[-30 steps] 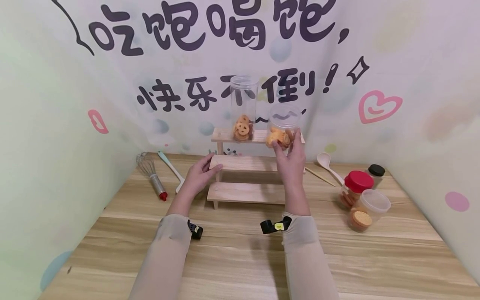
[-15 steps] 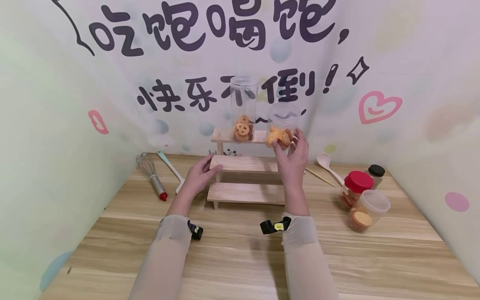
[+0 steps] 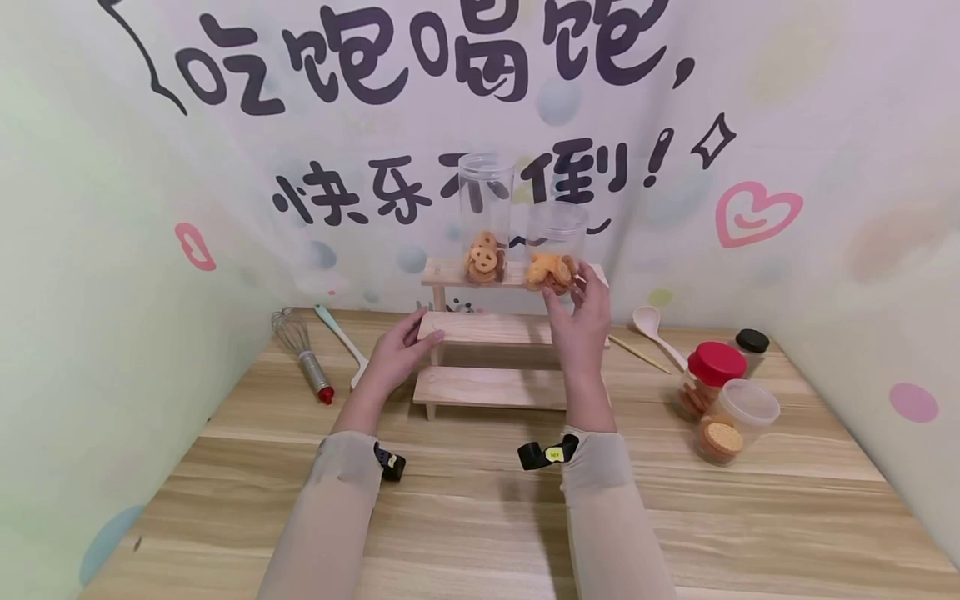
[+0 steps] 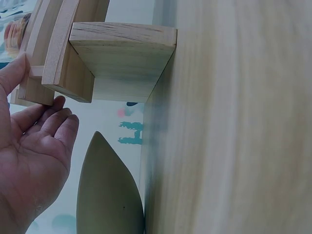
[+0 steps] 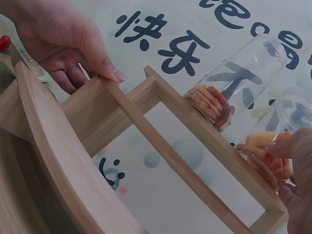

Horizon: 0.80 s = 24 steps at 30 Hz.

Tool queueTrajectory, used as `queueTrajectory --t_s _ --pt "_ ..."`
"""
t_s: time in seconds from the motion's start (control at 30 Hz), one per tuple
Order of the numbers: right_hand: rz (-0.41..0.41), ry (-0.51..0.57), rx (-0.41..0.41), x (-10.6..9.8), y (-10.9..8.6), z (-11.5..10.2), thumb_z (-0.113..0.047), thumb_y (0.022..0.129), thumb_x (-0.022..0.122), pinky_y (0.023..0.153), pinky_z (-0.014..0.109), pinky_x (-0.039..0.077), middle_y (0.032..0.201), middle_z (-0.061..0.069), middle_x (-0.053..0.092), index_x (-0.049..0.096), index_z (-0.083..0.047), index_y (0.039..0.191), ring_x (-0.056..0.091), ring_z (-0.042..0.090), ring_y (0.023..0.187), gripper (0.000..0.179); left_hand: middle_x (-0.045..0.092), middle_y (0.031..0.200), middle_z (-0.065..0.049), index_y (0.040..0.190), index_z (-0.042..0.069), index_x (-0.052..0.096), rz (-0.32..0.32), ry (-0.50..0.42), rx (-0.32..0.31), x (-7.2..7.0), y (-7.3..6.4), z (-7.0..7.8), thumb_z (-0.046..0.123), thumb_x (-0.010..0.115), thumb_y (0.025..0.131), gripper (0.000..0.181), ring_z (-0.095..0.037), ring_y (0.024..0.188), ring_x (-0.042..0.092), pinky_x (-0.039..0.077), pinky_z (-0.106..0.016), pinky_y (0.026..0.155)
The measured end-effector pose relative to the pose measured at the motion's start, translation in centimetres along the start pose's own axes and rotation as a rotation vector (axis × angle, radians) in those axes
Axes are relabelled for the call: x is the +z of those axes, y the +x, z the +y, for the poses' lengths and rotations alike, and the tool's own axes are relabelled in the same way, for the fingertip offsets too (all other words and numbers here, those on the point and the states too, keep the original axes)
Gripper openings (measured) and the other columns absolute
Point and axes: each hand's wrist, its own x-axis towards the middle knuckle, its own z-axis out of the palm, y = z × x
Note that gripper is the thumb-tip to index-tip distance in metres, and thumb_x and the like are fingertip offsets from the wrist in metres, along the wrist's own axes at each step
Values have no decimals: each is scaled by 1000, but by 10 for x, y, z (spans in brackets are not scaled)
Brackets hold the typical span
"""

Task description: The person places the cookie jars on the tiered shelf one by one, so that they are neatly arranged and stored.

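Head view showed a person's left hand (image 3: 400, 348) gripping the left end of the middle shelf (image 3: 491, 327) of a wooden stand (image 3: 491, 388), thumb at the front edge, fingers bent about the end. The left wrist view had the thumb on one side of the wood and the fingers on the other.

At the right end of the top shelf (image 3: 448, 271), the right hand (image 3: 583, 321) held the short jar (image 3: 553, 244) low down, thumb at its front and fingers curled along its right side. The jar was upright, biscuits (image 3: 551, 271) heaped in its bottom; whether its base sat wholly on the board could not be told. Beside it to the left, a little apart, stood the tall jar (image 3: 486, 204), with biscuits at its bottom too.

On the table (image 3: 465, 517), left of the stand, lay a whisk (image 3: 303, 354) and a spatula (image 3: 341, 337). To its right were a thin stick (image 3: 639, 353) and a ladle (image 3: 657, 332), then a red-lidded jar (image 3: 717, 364), a black-lidded jar (image 3: 752, 342) behind it and a clear tub (image 3: 742, 417) in front, a biscuit showing inside.
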Motion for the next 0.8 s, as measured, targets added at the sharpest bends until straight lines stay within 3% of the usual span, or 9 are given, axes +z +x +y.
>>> queueTrajectory --t_s 0.33,0.67,0.8 --pt "17 31 -15 2 -1 2 -11 87 81 102 39 52 130 20 57 55 1 138 60 30 120 58 33 161 -11 158 17 35 3 -16 -5 0 0 -1 51 70 92 81 -24 144 38 40 -36 113" --pt "94 18 -13 7 -1 13 -16 85 83 95 40 56 119 18 68 67 4 123 65 27 113 46 32 161 -11 158 16 34 -5 -17 -4 0 -1 0 50 69 93 82 -25 145 37 40 -36 113" --pt "67 20 -4 4 0 11 -18 87 82 96 41 56 119 17 69 68 1 126 65 27 113 45 32 161 -11 158 17 34 -6 -15 -5 0 -1 -1 52 69 92 83 -25 145 37 40 -37 113"
